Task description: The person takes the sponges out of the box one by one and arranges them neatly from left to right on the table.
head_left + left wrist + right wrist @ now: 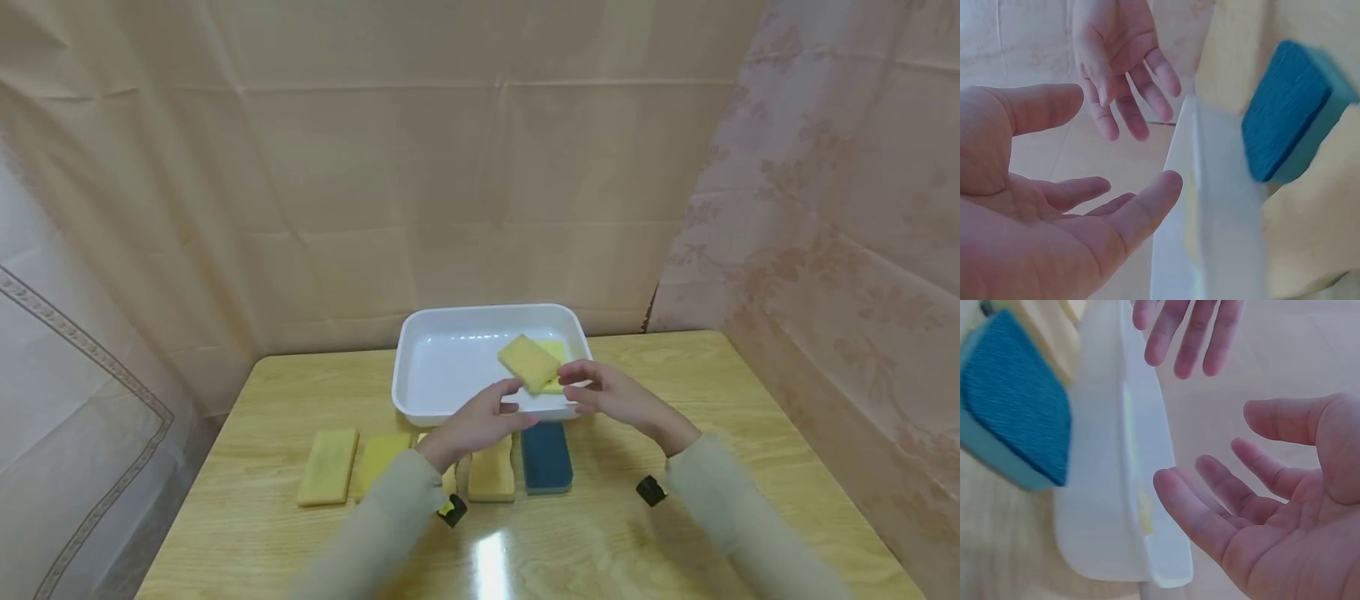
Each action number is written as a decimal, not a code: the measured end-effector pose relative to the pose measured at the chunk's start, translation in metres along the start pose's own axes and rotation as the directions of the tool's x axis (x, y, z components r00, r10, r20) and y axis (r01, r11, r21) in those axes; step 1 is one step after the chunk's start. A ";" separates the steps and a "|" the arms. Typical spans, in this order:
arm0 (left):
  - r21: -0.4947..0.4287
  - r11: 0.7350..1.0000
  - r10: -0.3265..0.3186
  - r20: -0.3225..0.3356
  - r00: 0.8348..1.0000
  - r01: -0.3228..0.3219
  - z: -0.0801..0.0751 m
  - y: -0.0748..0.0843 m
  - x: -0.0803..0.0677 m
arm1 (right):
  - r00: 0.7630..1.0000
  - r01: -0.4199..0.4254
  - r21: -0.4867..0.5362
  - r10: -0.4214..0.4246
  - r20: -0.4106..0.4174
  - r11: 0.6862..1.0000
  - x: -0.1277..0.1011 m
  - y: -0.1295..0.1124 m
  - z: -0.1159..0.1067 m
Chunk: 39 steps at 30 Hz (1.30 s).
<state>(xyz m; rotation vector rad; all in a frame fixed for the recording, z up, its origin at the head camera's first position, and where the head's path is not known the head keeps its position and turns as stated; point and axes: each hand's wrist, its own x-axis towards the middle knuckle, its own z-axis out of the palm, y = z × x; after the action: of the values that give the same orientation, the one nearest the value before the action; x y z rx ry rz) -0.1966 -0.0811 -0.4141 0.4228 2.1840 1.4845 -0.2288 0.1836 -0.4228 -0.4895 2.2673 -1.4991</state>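
Note:
Both hands hover near the front rim of a white tray [442,362], palms facing each other, and neither holds anything. My left hand [478,423] has its fingers loosely spread over the front edge. Across from it, my right hand [613,393] keeps its fingers slightly bent close to a pale yellow sponge [527,361]. That sponge lies askew in the tray's right side, overlapping a brighter yellow sponge [555,347]. Just in front of the tray, below the hands, sits a blue sponge [546,457], seen in the left wrist view with a dark blue face [1285,112].
Left of the blue sponge, a row continues with a wavy-sided tan sponge [491,475], another partly hidden by the left arm, a yellow sponge [381,457] and a pale yellow sponge [328,467]. Curtains surround the wooden table [585,550] at the back and sides.

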 end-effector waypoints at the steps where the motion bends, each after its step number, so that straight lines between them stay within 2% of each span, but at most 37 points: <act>1: 0.018 1.000 -0.008 -0.007 1.000 0.008 -0.004 0.004 0.003 | 1.000 0.001 -0.001 -0.001 -0.002 1.000 0.004 -0.003 -0.003; 6: 0.092 0.995 -0.026 -0.024 0.999 0.028 -0.018 0.018 0.021 | 1.000 -0.022 0.031 0.022 -0.002 0.999 0.026 -0.012 -0.015; 9: 0.099 0.994 -0.043 -0.028 0.999 0.045 -0.023 0.022 0.032 | 0.999 -0.042 0.040 0.042 -0.011 0.998 0.038 -0.014 -0.021; 18: -0.019 0.994 -0.113 -0.048 0.992 0.112 -0.034 0.026 0.065 | 0.991 -0.126 0.076 0.128 -0.031 0.989 0.067 -0.017 -0.028; 28: -0.181 0.967 -0.197 -0.075 0.978 0.181 -0.037 0.013 0.093 | 0.980 -0.194 0.057 0.196 -0.022 0.979 0.093 -0.014 -0.025; 33: -0.226 0.952 -0.232 -0.097 0.968 0.206 -0.040 0.008 0.101 | 0.976 -0.216 0.061 0.217 -0.016 0.975 0.103 -0.009 -0.026; 39: -0.241 0.944 -0.256 -0.095 0.962 0.227 -0.040 0.005 0.108 | 0.970 -0.241 0.095 0.243 -0.004 0.966 0.110 -0.004 -0.028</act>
<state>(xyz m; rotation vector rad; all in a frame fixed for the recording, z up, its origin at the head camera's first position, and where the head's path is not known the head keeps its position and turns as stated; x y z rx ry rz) -0.3092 -0.0570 -0.4193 -0.0170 2.0379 1.6329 -0.3377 0.1516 -0.4223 -0.1661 2.1655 -1.4794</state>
